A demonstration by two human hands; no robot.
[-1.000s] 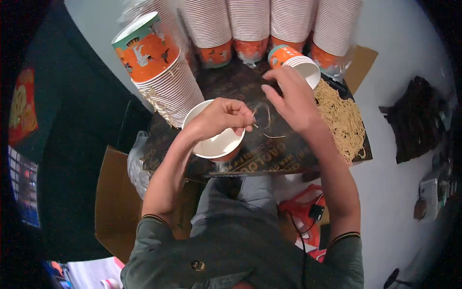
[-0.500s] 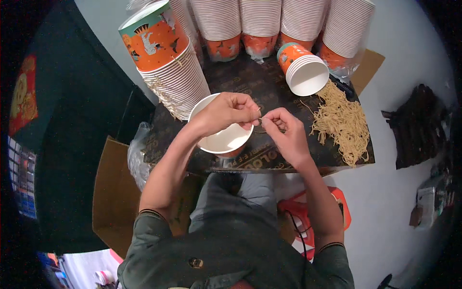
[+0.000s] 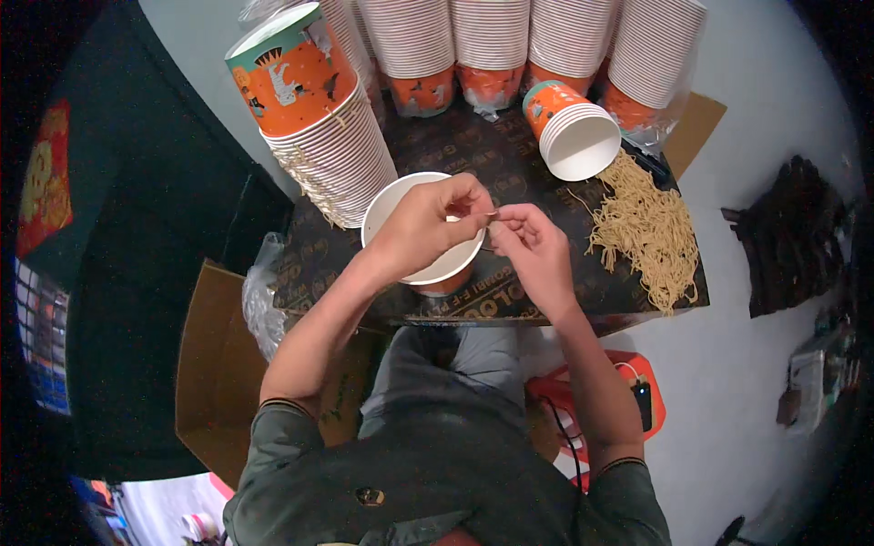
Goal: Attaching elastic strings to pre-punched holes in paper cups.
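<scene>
A white-lined paper bucket (image 3: 381, 211) stands at the table's near edge, its orange lower side showing below the rim. Over its right side my left hand (image 3: 435, 217) is closed in a pinch. Fingertip to fingertip with it, my right hand (image 3: 534, 253) pinches too. Between the fingertips shows a bit of thin tan string (image 3: 495, 217), mostly covered by the fingers. Right of my hands lies a heap of tan strings (image 3: 651, 238). A tall stack of nested buckets (image 3: 323, 150) rises at left, with string ends hanging along its rims.
Several plastic-wrapped bucket stacks (image 3: 492, 45) line the back of the dark printed table (image 3: 455, 150). A short nested bucket stack (image 3: 569, 127) lies sideways near the strings. An opened cardboard box (image 3: 214, 355) sits below left; a red stool (image 3: 642, 373) holds a phone (image 3: 643, 405).
The bucket has shifted slightly right. My fingertips have come closer together, and my right hand has moved a little to the left.
</scene>
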